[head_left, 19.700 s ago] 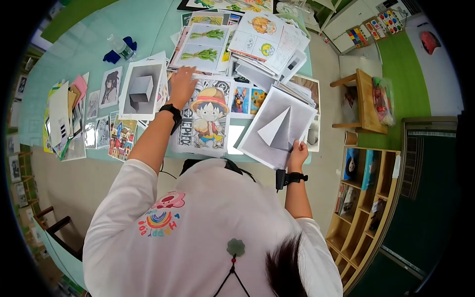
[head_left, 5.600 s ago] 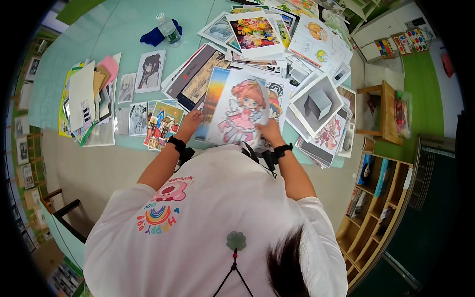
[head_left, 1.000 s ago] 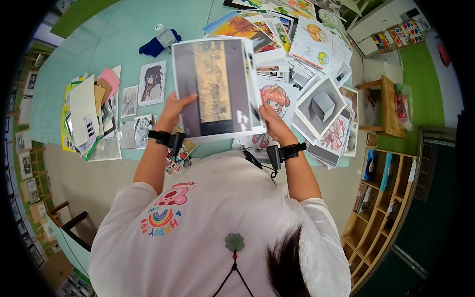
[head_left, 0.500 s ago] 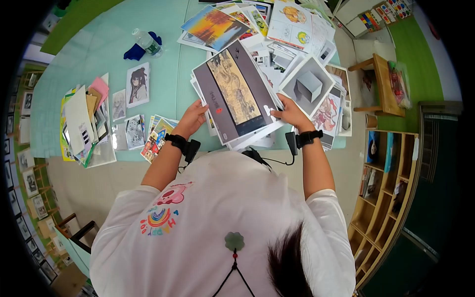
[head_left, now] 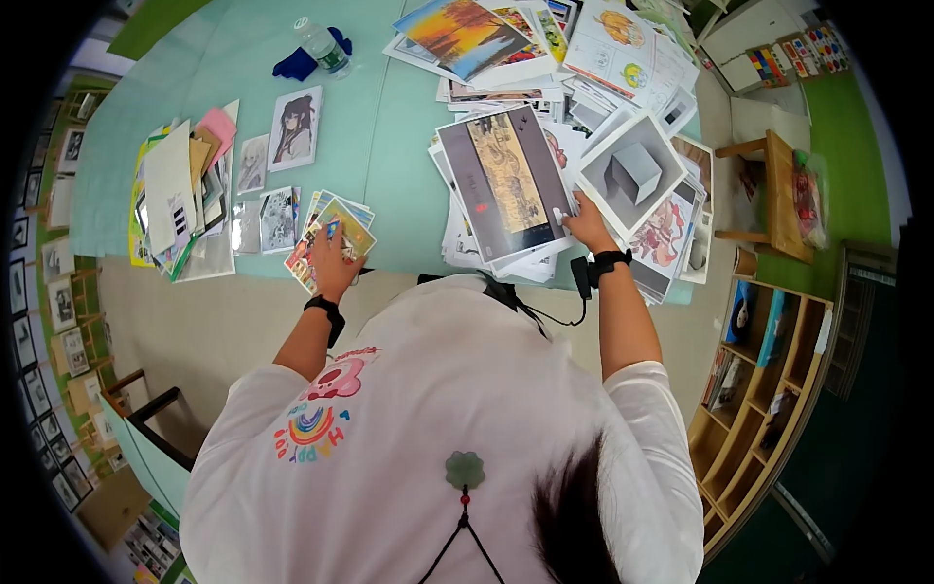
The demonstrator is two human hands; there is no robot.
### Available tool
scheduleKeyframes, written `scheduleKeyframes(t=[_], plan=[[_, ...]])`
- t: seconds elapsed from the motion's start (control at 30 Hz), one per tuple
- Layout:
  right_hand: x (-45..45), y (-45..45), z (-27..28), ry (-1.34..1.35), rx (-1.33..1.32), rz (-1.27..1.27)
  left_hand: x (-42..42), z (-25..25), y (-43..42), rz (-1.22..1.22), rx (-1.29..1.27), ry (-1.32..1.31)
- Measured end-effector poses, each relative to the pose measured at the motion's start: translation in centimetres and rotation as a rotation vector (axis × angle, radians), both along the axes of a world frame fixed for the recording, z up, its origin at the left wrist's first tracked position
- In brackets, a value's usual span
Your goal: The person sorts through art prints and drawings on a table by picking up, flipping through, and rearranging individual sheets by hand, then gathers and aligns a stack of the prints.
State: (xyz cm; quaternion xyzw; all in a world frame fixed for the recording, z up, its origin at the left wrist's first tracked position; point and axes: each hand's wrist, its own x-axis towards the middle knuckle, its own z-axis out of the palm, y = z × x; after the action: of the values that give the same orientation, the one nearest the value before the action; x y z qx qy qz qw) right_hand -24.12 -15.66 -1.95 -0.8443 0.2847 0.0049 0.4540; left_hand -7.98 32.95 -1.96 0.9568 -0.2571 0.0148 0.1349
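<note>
My left hand (head_left: pixel 333 265) lies over a small stack of colourful picture cards (head_left: pixel 352 226) at the table's near edge, its fingers stretched out across them. A grey-bordered printed picture (head_left: pixel 508 180) with a tan painting in its middle tops a stack of sheets on the table in front of me. At that picture's right edge, my right hand (head_left: pixel 590 226) pinches the border with the thumb on top; the other fingers are partly hidden. Just beyond this hand is a print of a grey cube (head_left: pixel 632 173).
A water bottle (head_left: pixel 321 47) stands by a dark blue cloth (head_left: pixel 295 64) at the back left. Mixed papers (head_left: pixel 167 190) are piled at the far left, near a drawing of a long-haired figure (head_left: pixel 295 128). A sunset picture (head_left: pixel 465 39) tops another pile. Wooden shelves (head_left: pixel 754 389) stand at right.
My left hand has let go of the printed picture and moved left onto the colourful cards. The picture's stack now rests lower on the table, with my right hand still at its edge.
</note>
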Motion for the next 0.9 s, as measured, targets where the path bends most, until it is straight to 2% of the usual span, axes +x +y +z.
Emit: scheduleKeyframes(t=[0.07,0.17,0.2,0.3,0.4,0.5,0.6,0.67,0.73,0.8,0.87,0.9], plan=[[-0.1,0.3,-0.7,-0.010,-0.060,-0.053,0.0,-1.7,2.2,0.051,0.010,0.008],[0.0,0.4,0.3,-0.128,0.048,0.006,0.5,-5.4,4.3,0.172,-0.084,0.044],[-0.1,0.4,0.2,-0.152,0.057,0.004,0.6,-5.2,3.7,0.240,-0.056,0.062],[0.2,0.9,3.9,-0.033,0.416,-0.106,1.1,-4.7,1.7,0.390,-0.029,0.077],[0.1,0.8,6.0,-0.064,0.554,-0.146,1.6,-3.0,-0.2,0.531,0.023,0.185],[-0.2,0.0,7.0,-0.041,0.595,-0.125,1.3,-2.7,-0.3,0.546,0.051,0.033],[-0.6,-0.1,7.8,-0.035,0.641,-0.131,0.3,-2.1,2.0,0.686,-0.276,-0.039],[-0.8,0.1,8.1,-0.027,0.660,-0.143,0.3,-7.6,6.6,0.966,-0.709,0.195],[-1.2,0.5,8.1,-0.033,0.685,-0.164,-0.2,-7.0,7.5,1.237,-1.414,0.891],[-1.4,0.6,7.9,-0.029,0.708,-0.173,0.4,-5.1,7.7,0.988,-1.375,1.187],[-1.4,0.5,8.0,-0.024,0.746,-0.172,1.2,-5.4,8.4,0.760,-1.189,1.320],[-1.4,0.4,8.2,-0.022,0.764,-0.170,2.1,-5.6,8.5,0.666,-1.034,1.306]])
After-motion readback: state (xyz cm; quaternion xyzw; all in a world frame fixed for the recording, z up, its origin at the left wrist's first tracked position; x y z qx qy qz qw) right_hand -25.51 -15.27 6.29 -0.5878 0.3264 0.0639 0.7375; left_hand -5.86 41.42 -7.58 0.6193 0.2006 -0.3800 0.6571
